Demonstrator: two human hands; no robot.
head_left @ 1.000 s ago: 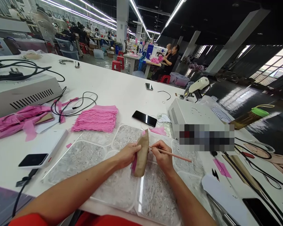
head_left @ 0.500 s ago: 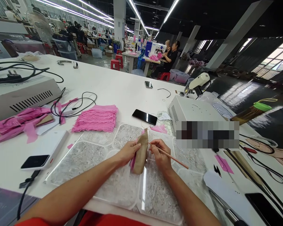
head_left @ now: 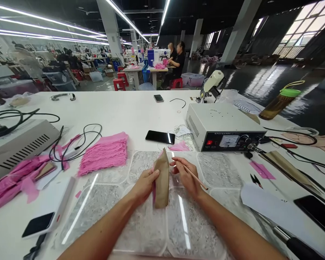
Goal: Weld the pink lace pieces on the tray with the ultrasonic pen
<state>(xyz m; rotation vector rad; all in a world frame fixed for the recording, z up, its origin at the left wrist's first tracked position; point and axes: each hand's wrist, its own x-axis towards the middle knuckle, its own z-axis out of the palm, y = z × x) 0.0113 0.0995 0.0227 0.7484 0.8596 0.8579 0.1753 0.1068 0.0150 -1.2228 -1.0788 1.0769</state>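
My left hand (head_left: 146,184) pinches a strip of brown paper-like material (head_left: 161,186) by its left side, thumb on top. Pink fabric shows along the strip's left edge, behind it. Close on the right, my right hand (head_left: 186,175) holds a thin pinkish pencil-like stick (head_left: 192,173) in a writing grip, its upper end near the strip's right edge. Both hands are over a clear, grey-flecked plastic mat (head_left: 148,224). Beyond my left hand lies a stack of pink fabric pieces (head_left: 105,153).
A black phone (head_left: 159,137) lies beyond the hands. A metal control box (head_left: 227,124) with a dial stands at right, near small black snips (head_left: 256,180) and a black-handled tool (head_left: 300,247). At left are another grey box (head_left: 24,141), cables and pink strips (head_left: 13,177).
The camera view has levelled and turned right. The strip stands more upright in my left hand, and the stick has tilted in my right hand, its upper end higher and just off the strip.
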